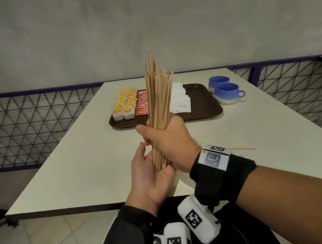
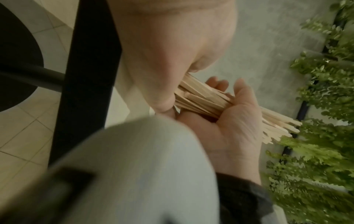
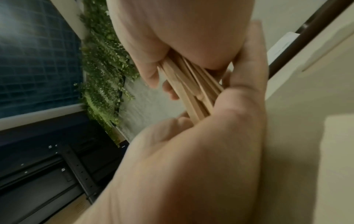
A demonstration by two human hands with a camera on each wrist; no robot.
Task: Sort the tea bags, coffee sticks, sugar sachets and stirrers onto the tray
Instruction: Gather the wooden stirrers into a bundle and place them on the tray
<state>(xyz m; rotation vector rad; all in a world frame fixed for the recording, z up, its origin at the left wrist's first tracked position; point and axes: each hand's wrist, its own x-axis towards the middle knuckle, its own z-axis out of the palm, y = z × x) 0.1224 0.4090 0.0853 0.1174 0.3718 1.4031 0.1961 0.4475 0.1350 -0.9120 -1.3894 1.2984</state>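
My right hand grips a thick bundle of wooden stirrers upright above the table's near edge. My left hand lies palm up under the bundle, fingers relaxed, and the stirrers' lower ends rest against its palm. The left wrist view shows the stirrers running across the left palm. On the brown tray at the far middle lie rows of yellow-tagged tea bags, red coffee sticks and white sugar sachets. The tray's right part is bare.
Two blue cups stand right of the tray. One loose stirrer lies on the white table behind my right wrist. A wire-mesh railing runs behind the table on both sides.
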